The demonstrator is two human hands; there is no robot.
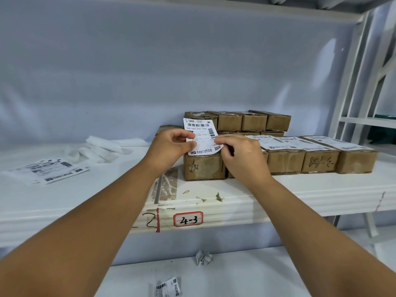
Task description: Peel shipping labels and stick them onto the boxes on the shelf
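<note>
Brown cardboard boxes sit in a cluster on a white metal shelf (278, 202), and the person is working right in front of them. There's only the head view here.

The shipping label (200, 136) is up in the air between both hands, printed side toward the camera, barcode at the top. The left hand (168, 146) pinches its left edge between thumb and curled fingers. The right hand (242, 155) pinches the lower right edge the same way, so both grips are closed tight on the paper. The label hangs just above the front box (203, 167), which has a black scribble on its face. Can't tell whether the bottom edge is touching the box top.

Right of that, three labelled boxes (320, 161) stand in a row with white labels already flat on their tops. Behind them is a stack of bare boxes (227, 121) against the pale back wall.

Off to the left on the same shelf lies a sheet of more labels (49, 170), with crumpled white backing strips (100, 148) near it. The paint is chipped in a patch (165, 185) near the shelf's front edge, and a red-bordered tag (188, 219) reading "4-3" is stuck on the front lip. On the lower level there's a paper wad (203, 257) and a torn label scrap (168, 287).
</note>
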